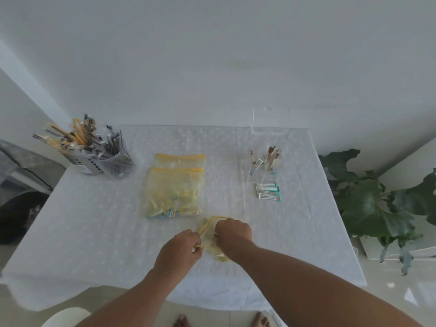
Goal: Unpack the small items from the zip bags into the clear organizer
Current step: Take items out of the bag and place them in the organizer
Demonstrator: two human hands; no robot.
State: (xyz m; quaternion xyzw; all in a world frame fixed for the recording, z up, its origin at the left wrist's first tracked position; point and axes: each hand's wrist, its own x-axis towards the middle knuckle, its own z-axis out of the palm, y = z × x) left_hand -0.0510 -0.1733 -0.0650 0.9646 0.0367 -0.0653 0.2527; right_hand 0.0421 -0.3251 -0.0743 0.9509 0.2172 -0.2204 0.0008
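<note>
White eyelet tablecloth (pixel 94 220) is covering the table, set against a plain wall. Left hand (pixel 180 247) is pinching the yellow zip edge of a small zip bag (pixel 213 232); right hand (pixel 233 232) is curled over the opposite edge, apparently pulling the mouth apart. Two more yellow zip bags (pixel 175 185) are lying stacked just beyond, the upper one holding small packets. Clear organizer (pixel 265 161) is standing well apart at the far right, sachets (pixel 269 191) lying just in front of it.

Risk: the thin bag is lying crumpled; a sharp pull could spill its contents across the cloth or tear the seam.

Labels: packets are showing red and teal print, too small to read.
</note>
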